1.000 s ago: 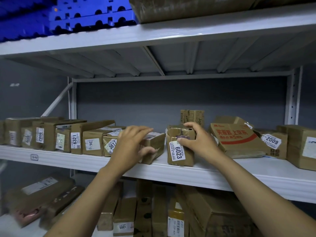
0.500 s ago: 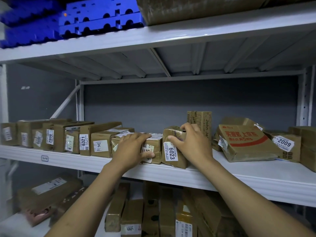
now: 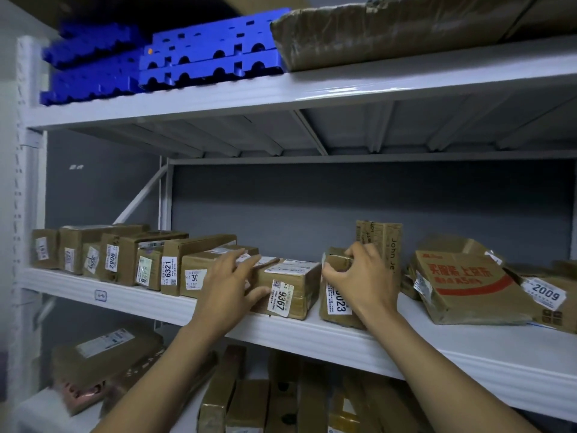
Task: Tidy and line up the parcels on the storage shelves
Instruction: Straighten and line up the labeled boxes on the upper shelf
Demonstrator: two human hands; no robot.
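Now left hand (image 3: 231,285), fingers spread, on parcel 9367 (image 3: 292,284) at shelf (image 3: 312,335) front edge; right hand (image 3: 359,276) pinches top of parcel 6023 (image 3: 336,304) just beside. Likely light, stiff cartons; grip sides.

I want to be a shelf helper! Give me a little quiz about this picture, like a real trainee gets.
1. Which parcel does the right hand grip?
A) parcel 2009
B) parcel ending 023
C) parcel 6321
2. True or false: the left hand touches parcel 9367.
3. Fill the gap: compared with the hands, the blue plastic stack lies ___ up.

Key: 1 B; 2 true; 3 higher.
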